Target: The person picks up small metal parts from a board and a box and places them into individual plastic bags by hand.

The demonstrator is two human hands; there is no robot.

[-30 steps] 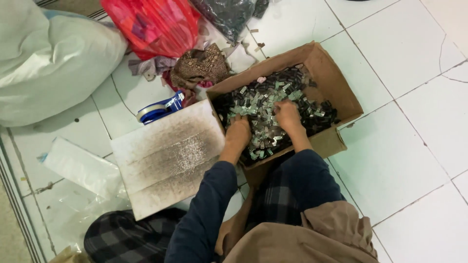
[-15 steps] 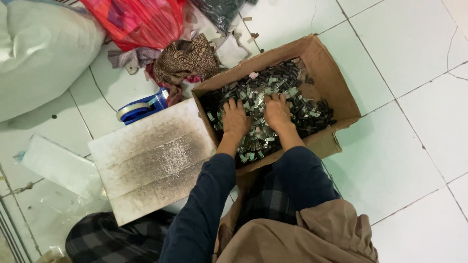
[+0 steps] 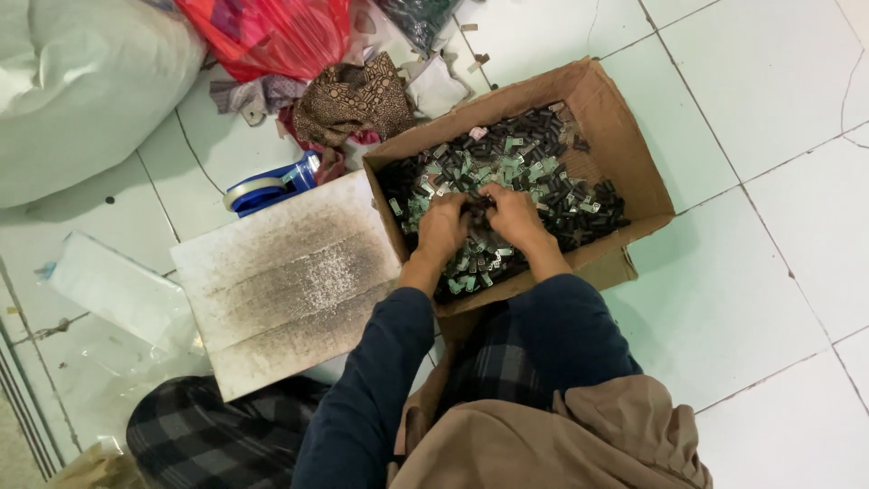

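While both hands work inside the open cardboard box, the left hand and the right hand sit close together near the box's middle, fingers curled down into the heap of small parts; whether either pinches a single piece cannot be told, since the fingertips are buried or turned away. That heap of little black and pale greenish pieces fills most of the box floor, thickest toward the box's near wall and thinning to bare cardboard at its far right corner. Such pieces look light and hard, probably rigid plastic or metal, loose and apt to slide over one another, so one would likely be taken best by its edges between thumb and forefinger, while a handful would need a cupped palm. Just beside the box's left wall lies a scuffed grey board, and past that board's far edge a blue tape dispenser. Beyond the box's far left corner are crumpled brown cloth and a red plastic bag.
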